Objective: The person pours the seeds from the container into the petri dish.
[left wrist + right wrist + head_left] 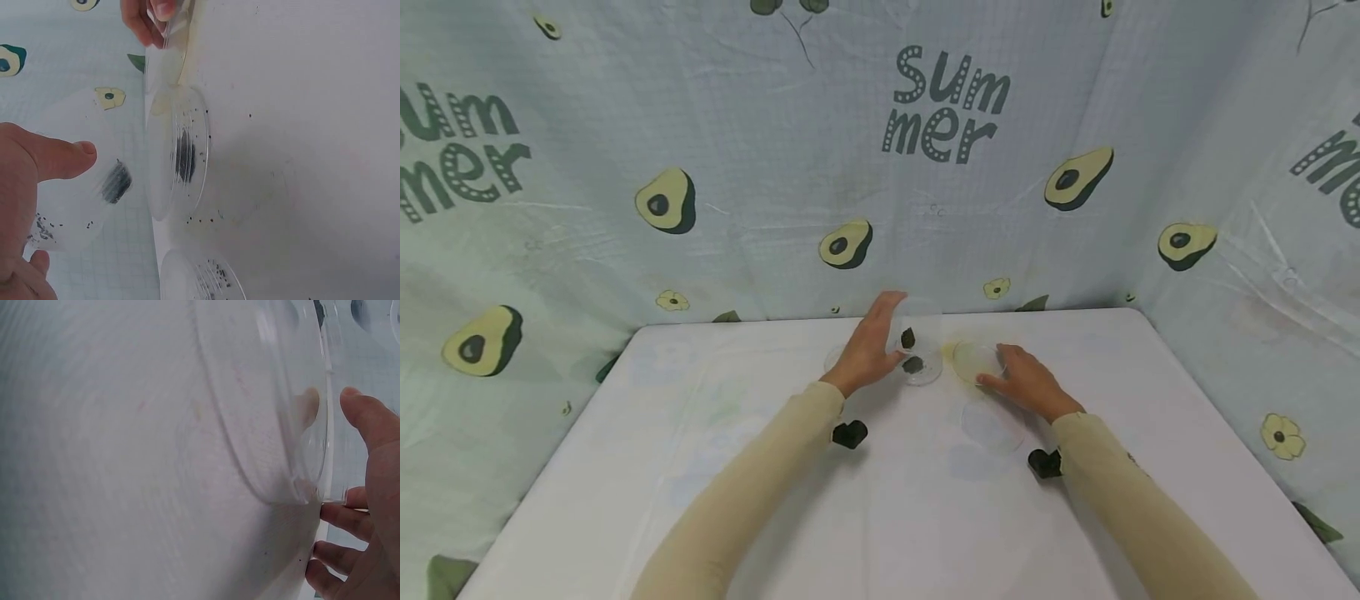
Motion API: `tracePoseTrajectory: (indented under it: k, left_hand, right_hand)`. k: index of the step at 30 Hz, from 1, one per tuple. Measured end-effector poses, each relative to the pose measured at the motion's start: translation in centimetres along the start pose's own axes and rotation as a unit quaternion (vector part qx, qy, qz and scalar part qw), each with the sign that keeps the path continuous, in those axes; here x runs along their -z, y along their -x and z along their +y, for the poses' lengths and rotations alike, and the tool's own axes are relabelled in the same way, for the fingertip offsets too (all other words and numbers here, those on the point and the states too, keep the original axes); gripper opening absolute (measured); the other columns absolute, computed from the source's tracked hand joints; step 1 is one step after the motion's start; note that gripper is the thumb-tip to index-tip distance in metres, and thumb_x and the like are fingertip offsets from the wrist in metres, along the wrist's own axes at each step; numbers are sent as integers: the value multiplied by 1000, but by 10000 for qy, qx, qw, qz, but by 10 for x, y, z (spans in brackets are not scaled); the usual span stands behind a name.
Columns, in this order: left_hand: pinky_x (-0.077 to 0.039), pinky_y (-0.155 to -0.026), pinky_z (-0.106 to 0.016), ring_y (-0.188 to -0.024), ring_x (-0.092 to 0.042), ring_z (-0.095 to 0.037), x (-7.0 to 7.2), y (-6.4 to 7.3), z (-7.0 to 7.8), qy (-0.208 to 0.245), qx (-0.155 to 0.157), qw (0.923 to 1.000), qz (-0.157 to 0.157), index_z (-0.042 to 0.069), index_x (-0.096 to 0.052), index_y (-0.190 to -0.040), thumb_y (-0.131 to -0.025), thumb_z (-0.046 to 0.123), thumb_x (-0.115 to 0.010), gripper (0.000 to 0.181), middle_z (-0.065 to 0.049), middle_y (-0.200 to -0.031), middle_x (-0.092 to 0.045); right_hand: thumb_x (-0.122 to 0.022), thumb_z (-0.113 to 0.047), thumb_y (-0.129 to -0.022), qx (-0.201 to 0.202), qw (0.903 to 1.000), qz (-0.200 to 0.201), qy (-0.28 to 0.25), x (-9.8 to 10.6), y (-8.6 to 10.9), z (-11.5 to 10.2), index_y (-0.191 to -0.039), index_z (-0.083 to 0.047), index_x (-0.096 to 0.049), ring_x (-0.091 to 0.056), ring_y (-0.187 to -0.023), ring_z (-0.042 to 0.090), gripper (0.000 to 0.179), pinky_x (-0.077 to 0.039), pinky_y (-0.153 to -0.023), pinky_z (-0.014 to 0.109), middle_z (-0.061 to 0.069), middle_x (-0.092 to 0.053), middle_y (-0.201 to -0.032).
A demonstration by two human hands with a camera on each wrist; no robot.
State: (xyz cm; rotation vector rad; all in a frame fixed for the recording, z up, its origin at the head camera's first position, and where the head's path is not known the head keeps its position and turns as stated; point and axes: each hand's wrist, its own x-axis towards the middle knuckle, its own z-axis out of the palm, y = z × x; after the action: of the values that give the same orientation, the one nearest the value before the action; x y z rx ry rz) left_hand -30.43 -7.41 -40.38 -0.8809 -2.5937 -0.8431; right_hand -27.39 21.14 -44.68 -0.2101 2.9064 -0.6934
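Note:
My left hand (867, 354) holds a clear, thin plastic piece (925, 318), apparently a petri dish lid, tilted up at the table's far edge. A dark patch (117, 182) and small dark specks show on it. Just below stands a clear petri dish (181, 150) with a dark patch in the middle and specks around. To its right, my right hand (1030, 383) grips the rim of a clear dish with a yellowish tint (973, 363), thumb on the near side and fingers beyond. Closer to me lies another clear dish (991, 427).
Left of the middle dish, one more clear dish (203, 278) with specks is partly hidden behind my left hand in the head view. Loose dark specks (200, 220) dot the white table (865, 517). An avocado-print cloth (752, 208) hangs behind the table.

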Motion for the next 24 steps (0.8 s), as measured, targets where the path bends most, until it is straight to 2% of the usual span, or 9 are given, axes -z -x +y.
tracePoseTrajectory:
  k: [9, 17, 24]
  left_hand:
    - [-37, -114, -35, -138, -38, -22, -9, -10, 9, -141, -155, 9998, -75, 10, -26, -149, -78, 4, -78, 88, -8, -148, -33]
    - [-42, -108, -38, -134, -42, -22, -12, -14, 17, -412, -97, 9991, -78, 13, -26, -148, -77, 6, -80, 90, -7, -147, -35]
    - [-41, -108, -40, -134, -43, -22, -16, -17, 24, -599, -101, 9981, -31, 13, -28, -148, -75, 7, -81, 90, -7, -146, -36]
  right_hand:
    - [-59, -48, -92, 108, 9999, 57, 61, -2, 0, 2, -147, 8, -27, -36, -136, 47, 84, -33, -110, 59, 31, -34, -148]
    - [-59, -47, -93, 113, 9998, 1, 155, 1, 0, 0, -146, 9, -28, -38, -134, 47, 82, -34, -110, 59, 32, -35, -147]
    - [-59, -46, -93, 64, 9999, -25, 135, 2, -1, -3, -146, 9, -28, -37, -134, 47, 82, -34, -109, 59, 32, -35, -147]
